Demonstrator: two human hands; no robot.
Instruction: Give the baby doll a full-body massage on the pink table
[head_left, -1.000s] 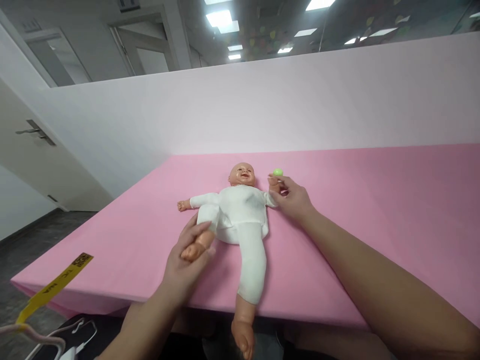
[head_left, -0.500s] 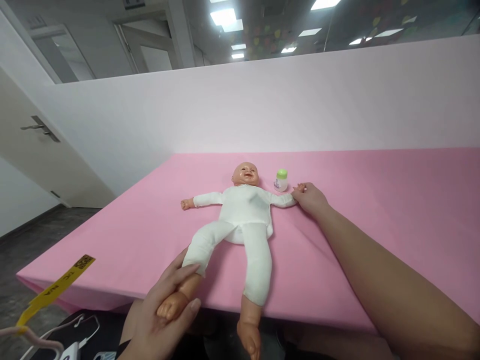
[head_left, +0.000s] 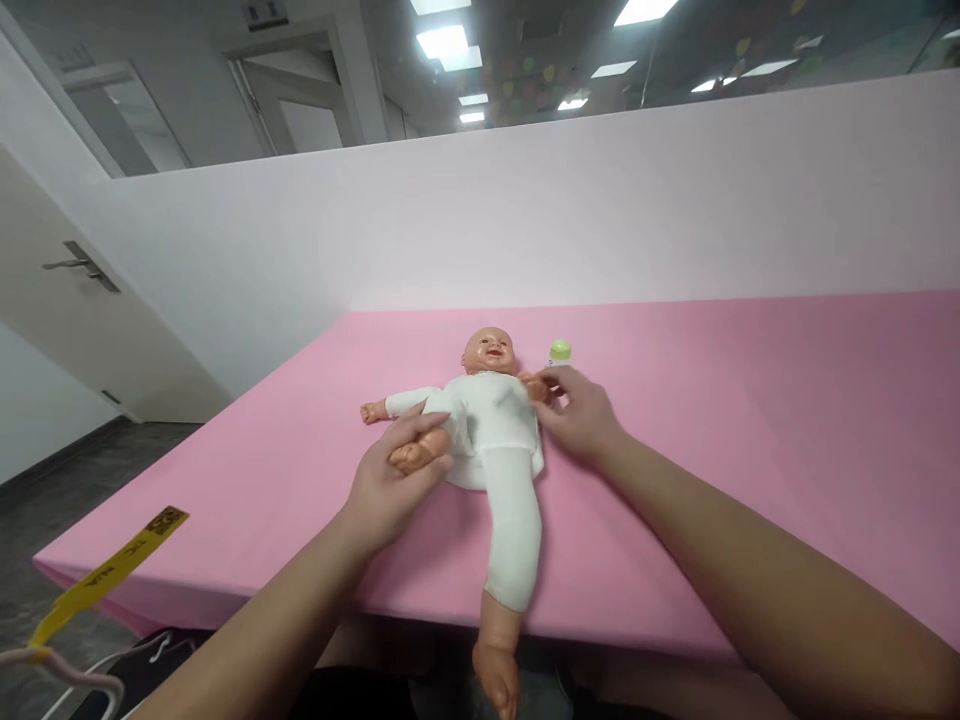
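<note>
A baby doll (head_left: 501, 415) with a white cloth body lies on its back, head toward the wall. My left hand (head_left: 394, 485) is closed around the doll's foot (head_left: 420, 452) at the left, and that leg is bent up toward the belly. At the right, my right hand (head_left: 581, 410) grips the doll's hand (head_left: 534, 386), folded in beside the chest. The doll's other leg (head_left: 511, 530) lies straight, its foot hanging past the table's front edge. Its other arm (head_left: 409, 401) is stretched out sideways. Behind my right hand stands a small bottle with a green lid (head_left: 560, 350), partly hidden.
A pink cloth covers the table (head_left: 750, 400), which meets a white wall (head_left: 600, 220) with a window above. At the lower left a yellow tag (head_left: 112, 570) hangs on a pale cable. A door (head_left: 75, 290) is at the far left.
My left hand has lifted the doll's foot from the front edge up and forward, bending the leg. My right hand has brought the doll's hand inward from its outstretched position to the chest.
</note>
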